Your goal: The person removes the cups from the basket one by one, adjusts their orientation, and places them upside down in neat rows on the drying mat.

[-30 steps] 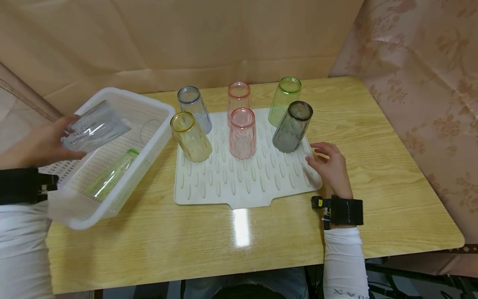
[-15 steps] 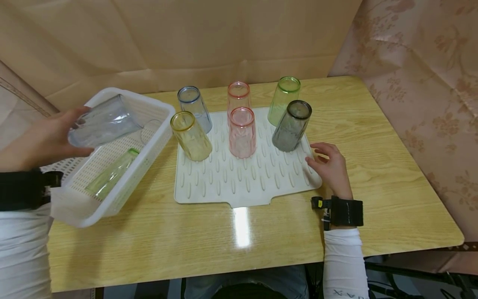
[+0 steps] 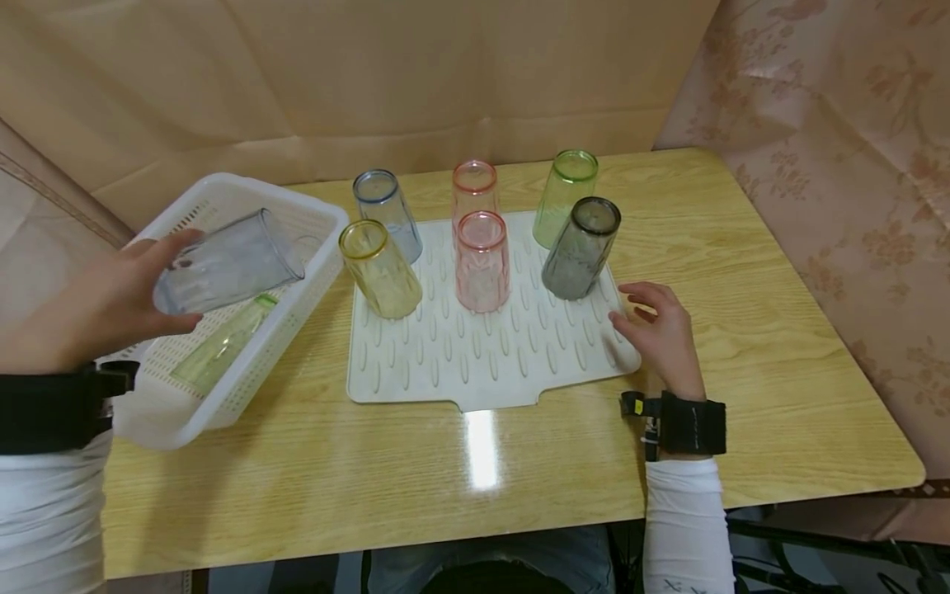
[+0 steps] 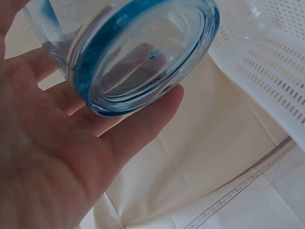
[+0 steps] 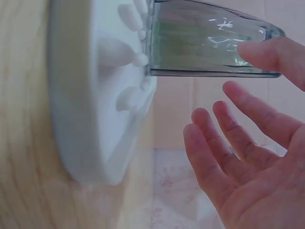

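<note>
In my left hand (image 3: 122, 301) I hold a clear bluish drinking glass (image 3: 233, 262) by its base end, tilted sideways over the white basket (image 3: 243, 375), mouth toward the right. The left wrist view shows the thick blue-rimmed base of this glass (image 4: 90, 62) with fingers and thumb around it. Inside the basket lies a green glass (image 3: 223, 348), and a clear glass (image 4: 243, 21) is partly hidden there. My right hand (image 3: 660, 334) hovers by the right edge of the white ribbed mat (image 3: 460, 367), fingers relaxed and holding nothing, near an upside-down smoky grey glass (image 5: 205, 43).
Several glasses stand upside down on the mat: blue (image 3: 389, 219), yellow (image 3: 382, 276), two pink, with the front pink one (image 3: 482, 268) in the middle, and green (image 3: 564, 202) at the back right. The wooden table (image 3: 356, 487) meets a beige cloth (image 3: 371, 82) behind.
My left hand has carried the bluish glass rightward and a little toward me over the basket, its mouth swinging toward the basket's right rim. The right hand has stayed in place.
</note>
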{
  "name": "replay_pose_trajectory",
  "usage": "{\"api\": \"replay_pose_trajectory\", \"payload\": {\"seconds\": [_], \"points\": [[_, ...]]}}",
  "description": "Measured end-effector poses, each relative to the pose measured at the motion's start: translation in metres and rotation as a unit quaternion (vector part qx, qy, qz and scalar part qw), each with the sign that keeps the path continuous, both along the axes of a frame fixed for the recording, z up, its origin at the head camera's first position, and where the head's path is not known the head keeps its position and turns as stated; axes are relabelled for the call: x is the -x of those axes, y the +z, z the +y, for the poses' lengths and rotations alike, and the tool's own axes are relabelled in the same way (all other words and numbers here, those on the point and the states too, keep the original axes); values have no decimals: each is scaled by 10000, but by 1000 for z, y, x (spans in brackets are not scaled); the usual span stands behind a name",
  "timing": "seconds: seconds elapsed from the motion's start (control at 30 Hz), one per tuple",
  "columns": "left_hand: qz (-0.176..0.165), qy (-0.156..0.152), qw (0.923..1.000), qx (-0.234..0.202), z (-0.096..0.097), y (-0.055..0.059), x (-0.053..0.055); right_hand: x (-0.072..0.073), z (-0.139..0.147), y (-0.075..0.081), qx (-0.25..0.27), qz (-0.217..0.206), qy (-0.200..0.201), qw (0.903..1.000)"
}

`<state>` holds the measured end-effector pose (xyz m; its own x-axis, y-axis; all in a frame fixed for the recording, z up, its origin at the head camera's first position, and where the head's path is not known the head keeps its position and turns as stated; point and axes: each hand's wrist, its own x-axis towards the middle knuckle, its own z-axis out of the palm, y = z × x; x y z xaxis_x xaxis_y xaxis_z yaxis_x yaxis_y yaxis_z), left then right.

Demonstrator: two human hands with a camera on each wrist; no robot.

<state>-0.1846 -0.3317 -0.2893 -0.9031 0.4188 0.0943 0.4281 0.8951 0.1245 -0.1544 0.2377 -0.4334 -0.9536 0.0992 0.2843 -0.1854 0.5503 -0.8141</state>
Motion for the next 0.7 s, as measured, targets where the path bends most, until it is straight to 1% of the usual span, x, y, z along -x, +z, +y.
{"api": "replay_pose_trajectory", "payload": {"seconds": [0.13, 0.17, 0.3, 0.43, 0.53, 0.63, 0.7], "points": [[146, -147, 9997, -162, 2, -6, -8, -1, -1, 2, -27, 133, 30, 9999], [190, -198, 9994, -223, 2, -7, -10, -2, -2, 3, -41, 148, -12, 9999], [360, -328, 9981, -372, 3, -13, -16, -4, -4, 9, -150, 270, -56, 9995], [292, -228, 9988, -324, 5, -18, -21, -6, -4, 13, -242, 325, -26, 9992], [39, -53, 9997, -219, 8, -21, -25, -6, -5, 14, -262, 297, -7, 9992], [-74, -5, 9998, -172, 12, -23, -30, -6, -7, 14, -237, 236, 5, 9994], [-59, -71, 9998, -183, 14, -24, -33, -6, -8, 13, -230, 184, 20, 9996]]}}
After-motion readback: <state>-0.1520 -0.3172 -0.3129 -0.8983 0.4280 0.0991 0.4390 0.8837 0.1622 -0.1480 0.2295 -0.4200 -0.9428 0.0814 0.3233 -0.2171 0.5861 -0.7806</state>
